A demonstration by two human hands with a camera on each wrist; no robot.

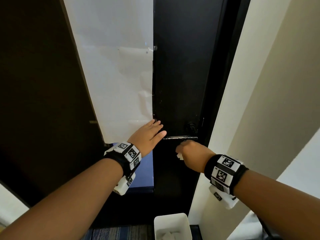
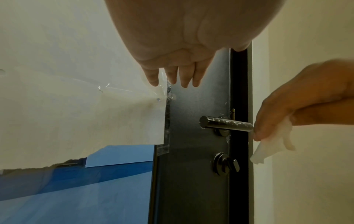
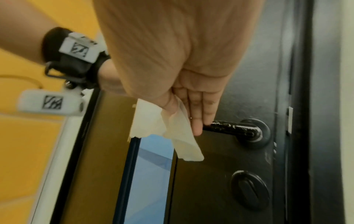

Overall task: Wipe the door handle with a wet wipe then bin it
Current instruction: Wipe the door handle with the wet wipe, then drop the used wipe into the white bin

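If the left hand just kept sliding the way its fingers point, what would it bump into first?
Nothing soon, it seems. The left hand lies flat against the dark door, fingers pointing up along it beside the taped white paper. The door handle sits off to its right, out of that line. Depth is uncertain.

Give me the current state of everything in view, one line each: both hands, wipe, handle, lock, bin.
left hand: open, fingers straight, flat against the door.
right hand: holds the wet wipe, fingertips at the handle's free end.
wet wipe: crumpled, hanging from the right hand.
door handle: horizontal, speckled with residue.
thumb-turn lock: untouched, below the handle.
bin: open-topped, white pieces inside.
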